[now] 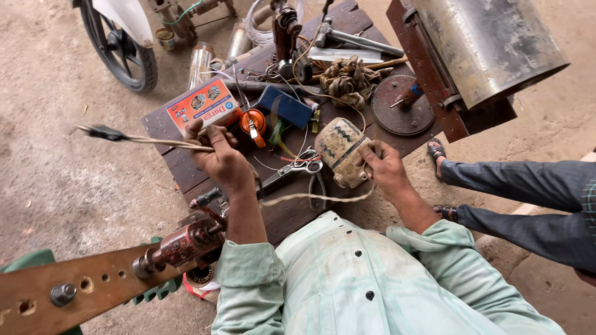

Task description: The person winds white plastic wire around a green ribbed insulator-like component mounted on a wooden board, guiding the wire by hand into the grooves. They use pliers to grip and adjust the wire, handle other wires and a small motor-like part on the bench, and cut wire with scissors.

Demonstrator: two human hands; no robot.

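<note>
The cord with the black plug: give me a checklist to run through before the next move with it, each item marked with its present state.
1. Left hand grips the cord: ok.
2. Black plug hangs free past the table's edge, plugged into nothing: ok.
3. Right hand steadies the worn cylindrical motor on the wooden table: ok.
4. Cord runs clear between the hands: not ok, it loops across scissors and loose wires.
5. Cord joined to the motor: cannot tell.
6. Insulation sound: cannot tell.
</note>
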